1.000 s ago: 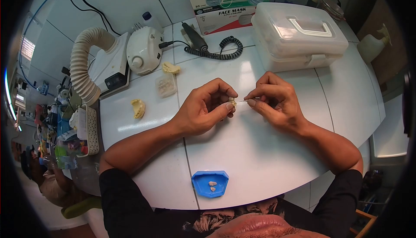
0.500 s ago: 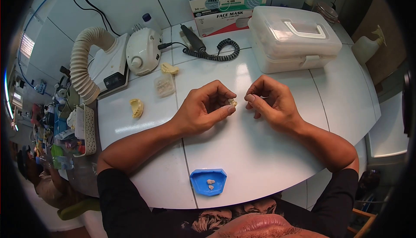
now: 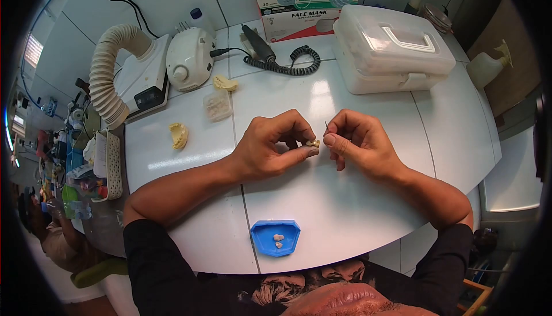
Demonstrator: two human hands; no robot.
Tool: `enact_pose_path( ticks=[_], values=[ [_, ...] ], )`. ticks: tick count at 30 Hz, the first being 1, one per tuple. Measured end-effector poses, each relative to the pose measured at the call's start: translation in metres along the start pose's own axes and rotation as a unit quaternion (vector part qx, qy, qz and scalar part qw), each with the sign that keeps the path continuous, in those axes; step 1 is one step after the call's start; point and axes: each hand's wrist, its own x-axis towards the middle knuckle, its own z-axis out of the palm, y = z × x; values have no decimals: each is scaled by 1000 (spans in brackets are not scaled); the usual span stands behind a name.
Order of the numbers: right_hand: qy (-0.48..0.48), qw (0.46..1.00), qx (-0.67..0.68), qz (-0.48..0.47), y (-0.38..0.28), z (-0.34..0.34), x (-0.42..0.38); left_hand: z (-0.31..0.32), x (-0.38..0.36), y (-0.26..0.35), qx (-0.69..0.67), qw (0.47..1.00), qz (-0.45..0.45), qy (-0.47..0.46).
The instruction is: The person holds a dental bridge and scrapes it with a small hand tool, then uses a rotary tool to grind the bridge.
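Note:
My left hand (image 3: 270,143) is closed over the table's middle, pinching a small yellowish tooth-like piece (image 3: 312,143) between thumb and fingertips. Just to the right, my right hand (image 3: 359,142) has its fingers closed on a thin dark pin-like tool (image 3: 326,125), whose tip pokes up past the thumb; the rest of it is hidden by the fingers. A small gap separates the tool from the piece. Close to the table's front edge lies a blue tray (image 3: 258,245) with two small pale pinkish pieces (image 3: 279,238) in it.
Yellow dental casts (image 3: 178,136) and a clear small box (image 3: 217,105) lie to the left. Behind stand a hose unit (image 3: 106,66), a white control box (image 3: 187,66), a corded handpiece (image 3: 260,44), mask boxes (image 3: 302,24) and a white case (image 3: 391,57). A person (image 3: 63,232) sits far left.
The thin tool's tip now shows above my right fingers. My left hand has turned the yellowish piece slightly and shifted a little to the right. The camera view has moved slightly.

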Motion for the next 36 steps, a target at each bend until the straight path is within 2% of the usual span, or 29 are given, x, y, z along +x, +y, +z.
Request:
enact_pose_path(
  ticks=[2, 11, 13, 19, 23, 32, 35, 36],
  values=[
    [-5, 1000, -19, -7, 0, 3, -3, -4, 0, 2, 28, 999, 3, -31],
    [-6, 997, -74, -15, -1, 10, -9, -1, 0, 2, 64, 995, 67, -24],
    [-2, 996, -85, -20, -3, 10, -9, -1, -1, 6, 72, 996, 44, -18],
    [31, 971, -198, -129, -2, 13, -10, 1, -3, 7, 28, 999, 8, -31],
    [35, 966, -212, -142, -3, 15, -11, 7, -6, 14, -45, 998, -45, -28],
    [23, 950, -265, -161, -4, 18, -11, 11, -10, 7, -45, 999, -25, -5],
    [27, 954, -261, -145, -6, 20, -12, 4, -8, 14, -9, 997, -52, -52],
    [30, 957, -254, -134, -6, 21, -12, 6, -9, 12, -11, 998, -38, -39]
  ],
)
